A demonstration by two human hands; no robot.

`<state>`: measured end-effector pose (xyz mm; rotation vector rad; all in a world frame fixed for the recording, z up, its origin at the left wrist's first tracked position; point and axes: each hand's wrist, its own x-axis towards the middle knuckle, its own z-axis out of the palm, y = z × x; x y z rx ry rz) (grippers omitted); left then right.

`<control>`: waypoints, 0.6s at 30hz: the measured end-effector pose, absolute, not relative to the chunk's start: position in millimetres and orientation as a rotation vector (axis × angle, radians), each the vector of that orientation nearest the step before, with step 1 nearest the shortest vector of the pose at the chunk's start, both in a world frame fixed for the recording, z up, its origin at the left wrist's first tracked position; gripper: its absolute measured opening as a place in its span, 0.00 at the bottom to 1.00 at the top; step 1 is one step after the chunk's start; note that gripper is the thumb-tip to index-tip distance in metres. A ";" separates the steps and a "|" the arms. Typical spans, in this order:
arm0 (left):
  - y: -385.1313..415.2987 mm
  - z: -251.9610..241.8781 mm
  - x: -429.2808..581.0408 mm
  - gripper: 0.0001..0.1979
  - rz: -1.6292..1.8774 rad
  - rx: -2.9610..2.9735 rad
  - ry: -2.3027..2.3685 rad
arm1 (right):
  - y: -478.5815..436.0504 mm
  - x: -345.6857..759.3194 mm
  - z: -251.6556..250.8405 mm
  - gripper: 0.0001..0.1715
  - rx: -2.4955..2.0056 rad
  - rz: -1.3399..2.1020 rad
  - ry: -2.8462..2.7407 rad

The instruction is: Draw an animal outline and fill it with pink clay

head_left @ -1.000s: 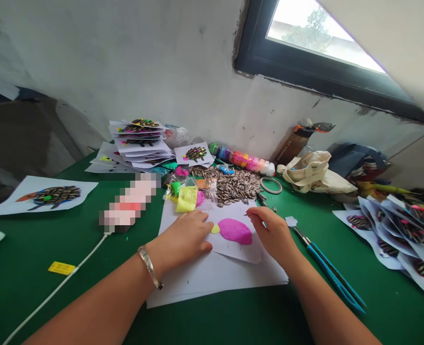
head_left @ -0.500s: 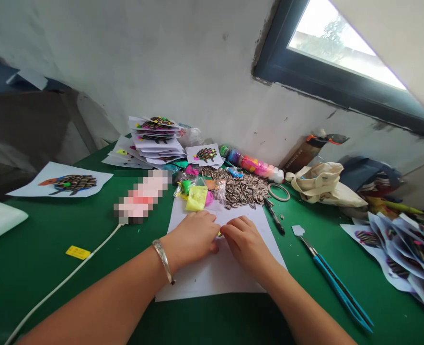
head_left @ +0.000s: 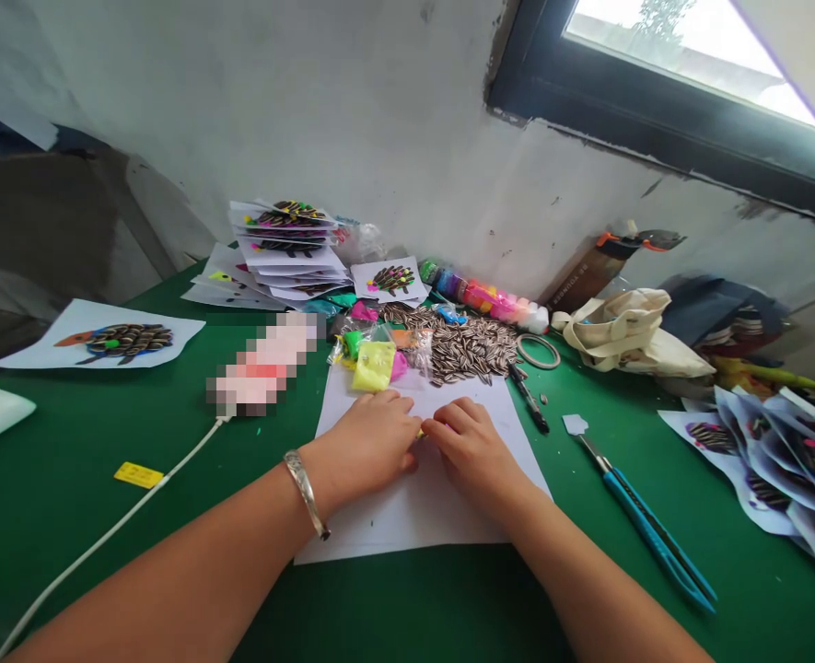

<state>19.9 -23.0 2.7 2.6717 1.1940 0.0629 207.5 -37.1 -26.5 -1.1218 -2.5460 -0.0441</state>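
Both hands together, mid-sheet! L hand w/ shiny silver bangle on wrist, R hand right up against it, fingers bent inward, tips meeting or nearly, can't tell which. Tiny yellow-green clay bit peeking out btwn the two; grip on it unclear, anything under the palms hidden. Both hands resting on flat white paper sheet, atop green surface.

Just ahead of the hands: bright yellow clay lump, then heap of striped sunflower seeds. Further ahead: white card w/ seed-covered hedgehog shape, tall stack of seed-decorated cards.

R of R hand: black marker pen, small white paper scrap, long blue-handled craft knife, then fanned pile of seed cards.

L of L hand: pink-and-white object, too pixelated to tell, thin white cable, small yellow tag.
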 end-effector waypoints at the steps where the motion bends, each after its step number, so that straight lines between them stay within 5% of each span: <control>1: -23.0 2.5 19.9 0.09 0.060 2.671 1.197 | -37.1 207.7 -26.7 0.12 -1.124 -0.042 -2.542; 18: -23.9 3.0 19.9 0.09 0.058 2.675 1.198 | -35.5 210.3 -28.7 0.10 -1.140 0.043 -2.527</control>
